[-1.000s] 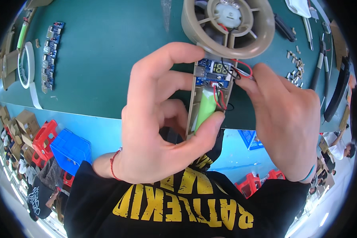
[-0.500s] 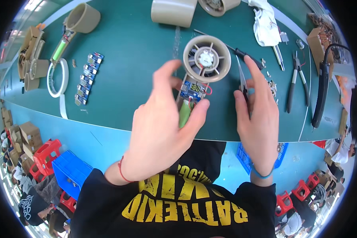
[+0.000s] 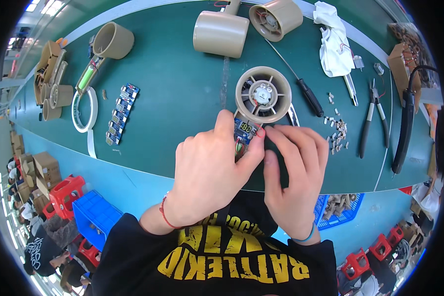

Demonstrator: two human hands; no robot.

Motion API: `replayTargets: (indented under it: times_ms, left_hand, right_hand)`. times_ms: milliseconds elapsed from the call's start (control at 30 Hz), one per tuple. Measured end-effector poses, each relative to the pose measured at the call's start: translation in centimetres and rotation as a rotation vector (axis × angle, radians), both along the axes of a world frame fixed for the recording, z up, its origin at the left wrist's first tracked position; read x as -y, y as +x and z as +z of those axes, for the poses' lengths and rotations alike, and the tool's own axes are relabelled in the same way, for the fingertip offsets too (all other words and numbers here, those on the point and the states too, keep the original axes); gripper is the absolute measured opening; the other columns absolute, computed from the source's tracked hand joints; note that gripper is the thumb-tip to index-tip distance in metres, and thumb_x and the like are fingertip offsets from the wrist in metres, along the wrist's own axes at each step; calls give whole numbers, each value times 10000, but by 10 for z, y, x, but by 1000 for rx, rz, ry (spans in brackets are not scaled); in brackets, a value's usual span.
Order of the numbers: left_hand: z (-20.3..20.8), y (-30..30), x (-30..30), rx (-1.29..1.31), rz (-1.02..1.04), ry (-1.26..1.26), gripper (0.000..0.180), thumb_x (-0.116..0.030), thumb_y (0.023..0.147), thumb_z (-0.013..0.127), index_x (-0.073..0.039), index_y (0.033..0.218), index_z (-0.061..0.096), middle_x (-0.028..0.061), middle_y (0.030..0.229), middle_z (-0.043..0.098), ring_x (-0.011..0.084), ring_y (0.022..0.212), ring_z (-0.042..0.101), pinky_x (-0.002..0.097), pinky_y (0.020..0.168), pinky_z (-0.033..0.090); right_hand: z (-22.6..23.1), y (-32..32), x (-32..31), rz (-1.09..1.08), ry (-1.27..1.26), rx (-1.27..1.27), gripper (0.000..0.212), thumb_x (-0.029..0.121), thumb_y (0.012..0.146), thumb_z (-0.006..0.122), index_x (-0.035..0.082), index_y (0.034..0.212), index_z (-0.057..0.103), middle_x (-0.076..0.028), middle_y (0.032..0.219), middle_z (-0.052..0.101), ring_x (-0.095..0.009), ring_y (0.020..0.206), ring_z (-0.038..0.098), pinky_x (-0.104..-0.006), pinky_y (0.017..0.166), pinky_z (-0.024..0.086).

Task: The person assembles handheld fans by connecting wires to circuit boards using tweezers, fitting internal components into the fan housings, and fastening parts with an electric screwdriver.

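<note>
- Left hand point(image 3: 207, 165): thumb and forefinger closed on the handle end of the fan unit point(image 3: 262, 93), which is on the green table at centre, ring end away from wearer. Best kept firm, thumb off the solder points.
- Circuit board point(image 3: 244, 128): display lit, set in the handle. Should seat flat, no wire beneath.
- Red wire point(image 3: 260, 132): loops by the board's right edge; tuck inward gently, avoiding pinching or tugging at joints.
- Right hand point(image 3: 298, 160): fingers curled, thumb apart from forefinger; cannot tell whether fingertips touch wire. Light touch advised.
</note>
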State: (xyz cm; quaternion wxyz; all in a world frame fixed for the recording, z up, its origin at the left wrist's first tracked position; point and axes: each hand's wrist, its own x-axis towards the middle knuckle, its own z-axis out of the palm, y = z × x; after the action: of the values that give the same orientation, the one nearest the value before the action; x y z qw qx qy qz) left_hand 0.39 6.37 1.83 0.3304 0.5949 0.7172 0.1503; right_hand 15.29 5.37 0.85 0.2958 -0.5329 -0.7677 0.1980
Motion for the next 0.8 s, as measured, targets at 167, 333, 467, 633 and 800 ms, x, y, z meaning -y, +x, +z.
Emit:
replayTargets:
  times_ms: [167,333,467,633,800]
  left_hand:
    - [-5,-4,4,40,-42,124,349,-300,874,672,-7,851,483,154,554,603,361,501,634,423,475,501]
    - [-5,-5,8,349,15,149,382,-227,853,709,24,1051,500,186,736,661,380,653,679,426,568,537]
    - [2,-1,16,458,-55,170,486,-210,848,717,22,1197,471,196,833,670,391,714,688,428,603,547]
    - [-3,16,29,487,-144,232,707,-173,837,721,43,1385,331,225,987,644,395,798,689,421,649,559]
    - [2,20,34,512,-295,155,799,-144,833,732,37,1453,262,226,1038,625,399,832,678,419,676,560]
  right_hand:
    - [1,0,0,-8,-21,-53,356,-53,784,653,34,1130,665,-97,1135,625,-334,1080,530,-411,933,430]
    - [2,-1,9,12,-199,-334,347,-51,840,627,-5,1184,625,-155,1105,621,-291,956,596,-370,886,463]
    - [4,10,13,23,-597,-801,391,59,915,628,-54,1278,539,-142,1118,628,-220,994,601,-325,891,474]
    - [1,2,13,-44,-579,-1014,455,66,950,591,-30,1354,407,-81,1180,559,-127,1063,522,-261,941,412]
    - [-3,7,20,-178,-447,-1000,489,147,984,573,-48,1398,402,-114,1296,556,-144,1166,524,-298,1002,402]
